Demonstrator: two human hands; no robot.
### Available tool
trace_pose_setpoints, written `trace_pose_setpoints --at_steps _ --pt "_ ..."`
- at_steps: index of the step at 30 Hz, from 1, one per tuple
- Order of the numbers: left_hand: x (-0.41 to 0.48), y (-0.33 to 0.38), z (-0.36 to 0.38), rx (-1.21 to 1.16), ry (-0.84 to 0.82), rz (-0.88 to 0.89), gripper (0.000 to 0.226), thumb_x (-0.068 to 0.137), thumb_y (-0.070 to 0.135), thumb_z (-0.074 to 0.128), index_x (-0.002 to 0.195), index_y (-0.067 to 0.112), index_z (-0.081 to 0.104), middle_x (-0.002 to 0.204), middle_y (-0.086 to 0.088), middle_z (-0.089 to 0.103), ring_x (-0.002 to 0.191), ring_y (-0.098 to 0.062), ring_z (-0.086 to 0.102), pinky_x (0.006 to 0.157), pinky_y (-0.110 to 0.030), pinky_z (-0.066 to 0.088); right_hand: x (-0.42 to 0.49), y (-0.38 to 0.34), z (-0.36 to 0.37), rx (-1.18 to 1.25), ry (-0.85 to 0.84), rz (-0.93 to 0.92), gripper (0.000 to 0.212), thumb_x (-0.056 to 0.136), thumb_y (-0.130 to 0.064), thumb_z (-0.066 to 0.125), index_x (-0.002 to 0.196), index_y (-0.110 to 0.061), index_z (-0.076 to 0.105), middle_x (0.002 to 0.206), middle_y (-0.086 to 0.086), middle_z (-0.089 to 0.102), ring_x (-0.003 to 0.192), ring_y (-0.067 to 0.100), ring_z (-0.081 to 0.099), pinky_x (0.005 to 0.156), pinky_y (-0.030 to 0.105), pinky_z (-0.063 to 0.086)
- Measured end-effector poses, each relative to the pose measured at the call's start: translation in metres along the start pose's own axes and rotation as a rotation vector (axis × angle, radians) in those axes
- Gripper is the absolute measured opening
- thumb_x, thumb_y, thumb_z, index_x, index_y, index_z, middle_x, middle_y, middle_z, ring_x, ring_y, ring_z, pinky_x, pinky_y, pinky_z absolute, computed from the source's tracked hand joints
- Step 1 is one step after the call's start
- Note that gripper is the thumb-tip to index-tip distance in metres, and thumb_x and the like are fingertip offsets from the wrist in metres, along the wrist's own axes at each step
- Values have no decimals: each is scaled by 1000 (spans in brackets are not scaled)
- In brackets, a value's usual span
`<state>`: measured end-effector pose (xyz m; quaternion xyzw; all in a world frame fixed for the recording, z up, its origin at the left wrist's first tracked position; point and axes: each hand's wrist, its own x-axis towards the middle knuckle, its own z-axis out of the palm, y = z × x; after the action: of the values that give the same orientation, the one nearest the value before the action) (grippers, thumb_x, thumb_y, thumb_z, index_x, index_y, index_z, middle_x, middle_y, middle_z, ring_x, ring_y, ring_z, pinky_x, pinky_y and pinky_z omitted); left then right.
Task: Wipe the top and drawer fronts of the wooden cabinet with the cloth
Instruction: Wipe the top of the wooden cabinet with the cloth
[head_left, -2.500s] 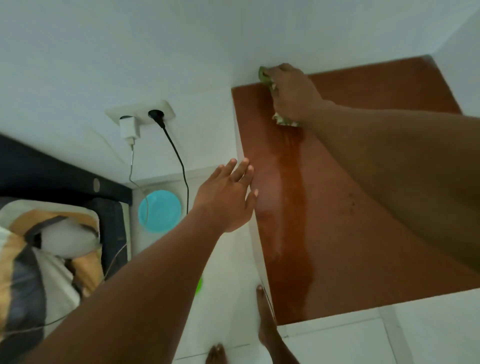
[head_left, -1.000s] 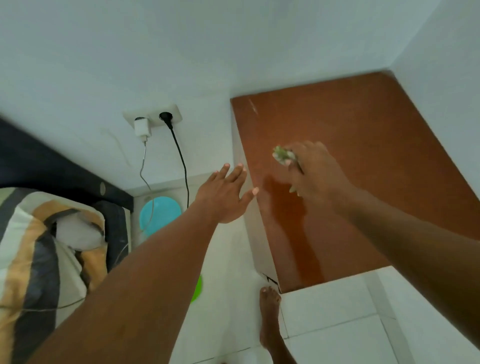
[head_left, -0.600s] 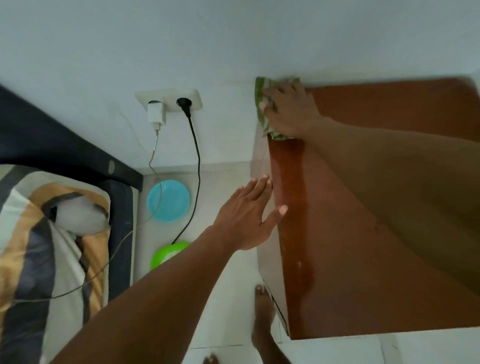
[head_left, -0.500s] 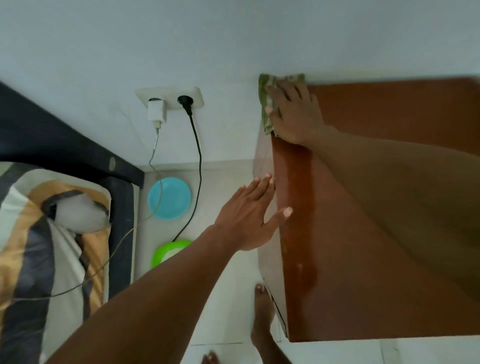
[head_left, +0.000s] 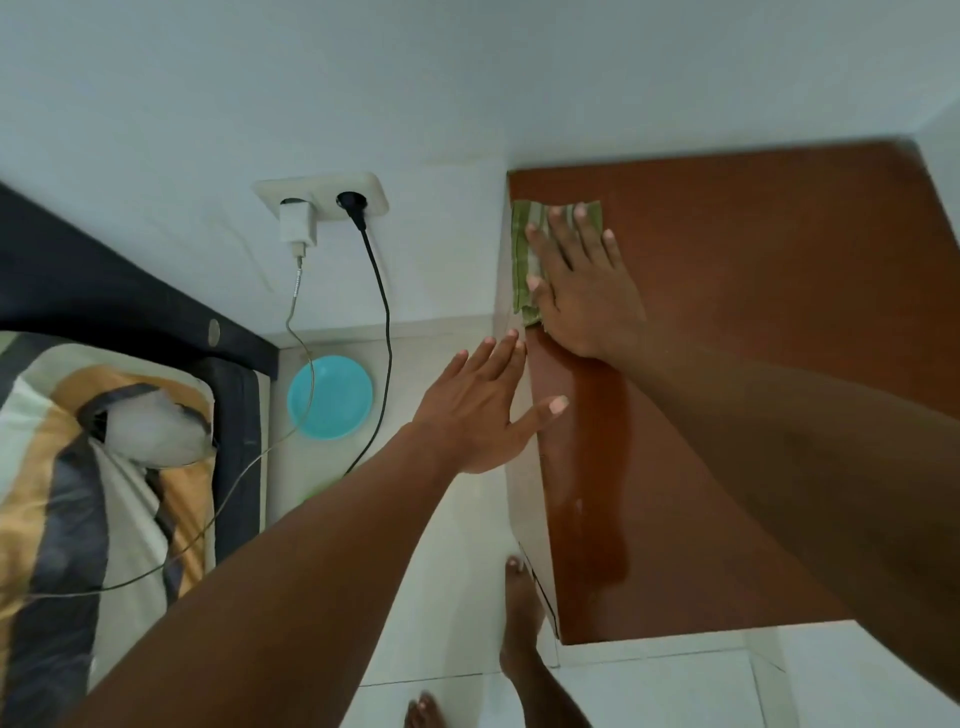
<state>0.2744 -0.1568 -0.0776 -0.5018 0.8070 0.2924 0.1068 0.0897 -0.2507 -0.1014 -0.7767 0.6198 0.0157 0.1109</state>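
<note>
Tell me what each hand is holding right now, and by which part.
Right hand presses flat on the green cloth, covering its right side, not gripping. Left hand holds nothing.

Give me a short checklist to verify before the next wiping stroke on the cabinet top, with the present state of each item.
1. Cloth under the right hand, flat on the cabinet top: ok.
2. Cloth stays on the surface: not ok, its left edge overhangs the left side.
3. Left hand clear of the stroke path: not ok, its thumb lies on the left edge.
4. Left strip already wiped: ok, a wet streak runs along it.
5. Right part of the top wiped: cannot tell, no wet sheen there.
6. Drawer fronts wiped: cannot tell, out of view.
</note>
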Motion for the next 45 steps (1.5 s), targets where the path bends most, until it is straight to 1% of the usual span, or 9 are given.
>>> trace_pose_setpoints --at_steps 7,15,19,24,28,31,36,41,45 --pt "-49 9 22 179 52 134 83 101 67 13 163 13 1 172 -5 -4 158 -19 -6 128 -41 2 -88 -17 15 22 -2 9 64 103 -47 12 163 -25 2 171 6 -6 158 29 -10 126 52 0" --pt "-80 16 52 155 27 145 80 101 48 33 163 15 -3 171 -2 -11 158 -20 -7 128 -41 4 -213 -41 37 60 -17 1 61 104 -45 6 163 -28 2 171 2 -6 157 24 -13 128 49 3" --pt "-78 17 48 188 2 138 80 101 47 33 163 14 -5 171 -2 -12 158 -22 -7 128 -42 3 -283 -53 51 156 4 -24 57 106 -37 19 162 -25 15 171 0 4 158 25 -4 127 49 10" --pt "-72 25 41 208 -20 100 80 102 51 30 163 13 -4 171 -3 -12 158 -23 -6 128 -45 4 -338 -64 65 150 138 -117 85 74 12 74 151 -11 44 161 10 36 151 35 28 117 52 30" --pt "-66 27 36 231 -11 94 80 102 54 26 163 12 -2 172 -3 -10 158 -23 -4 128 -44 4 -357 -65 61 164 118 -155 87 66 22 73 144 -12 55 155 6 48 146 29 39 95 45 59" --pt "-61 22 36 234 1 100 80 102 58 22 163 12 -1 172 -2 -10 158 -23 -5 127 -45 3 -353 -62 43 243 94 -169 77 74 20 67 142 -15 56 149 7 55 139 26 50 88 45 62" --pt "-59 12 32 287 28 140 74 103 54 17 163 14 4 172 -2 -3 158 -24 -6 128 -47 3 -278 -47 -9 333 288 41 45 95 -11 40 134 -5 62 133 22 65 91 38 72 85 41 57" --pt "-59 2 25 333 214 252 84 98 65 1 161 16 26 168 -3 26 158 -28 4 127 -49 7 -161 -35 -36 321 244 183 50 99 -3 51 147 -18 50 151 13 52 130 35 56 112 46 44" --pt "-53 -11 35 291 198 244 90 96 75 1 163 17 15 171 -1 12 158 -24 -2 128 -48 8 -84 -28 -45 289 130 177 58 97 -2 51 151 -20 44 154 13 47 136 37 48 114 48 41"
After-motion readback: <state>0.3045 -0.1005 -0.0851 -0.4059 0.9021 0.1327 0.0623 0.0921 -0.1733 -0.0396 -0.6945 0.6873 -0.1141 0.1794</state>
